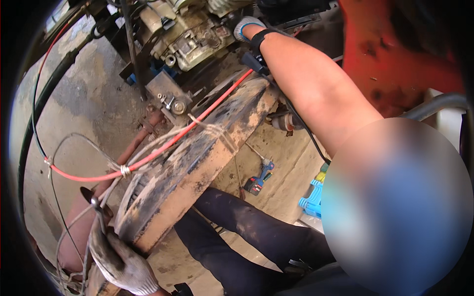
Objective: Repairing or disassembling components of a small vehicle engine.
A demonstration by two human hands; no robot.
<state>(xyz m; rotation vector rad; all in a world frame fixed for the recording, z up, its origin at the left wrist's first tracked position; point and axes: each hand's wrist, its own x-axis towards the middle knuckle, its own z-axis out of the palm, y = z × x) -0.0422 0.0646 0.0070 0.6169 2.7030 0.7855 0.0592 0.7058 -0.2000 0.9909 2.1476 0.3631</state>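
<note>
My left hand (126, 266), in a dirty white glove, is at the lower left beside the end of a worn, rust-brown frame beam (185, 192). Its fingers are closed round a slim metal tool (97, 209) with a shiny rounded tip; the tool's exact kind does not show. At the top, my right hand (250, 27), in a white glove with a blue edge, reaches in beside a greasy metal engine (192, 42). Its fingers are hidden among dark parts there. A black strap circles the right wrist.
A red cable (217, 101) is tied with cord along the beam. Loose wires loop at the left. A blue cordless power tool (260, 178) lies on the floor below, near a bright blue plastic item (312, 198). Red bodywork (390, 59) rises at right. A blurred circle covers the lower right.
</note>
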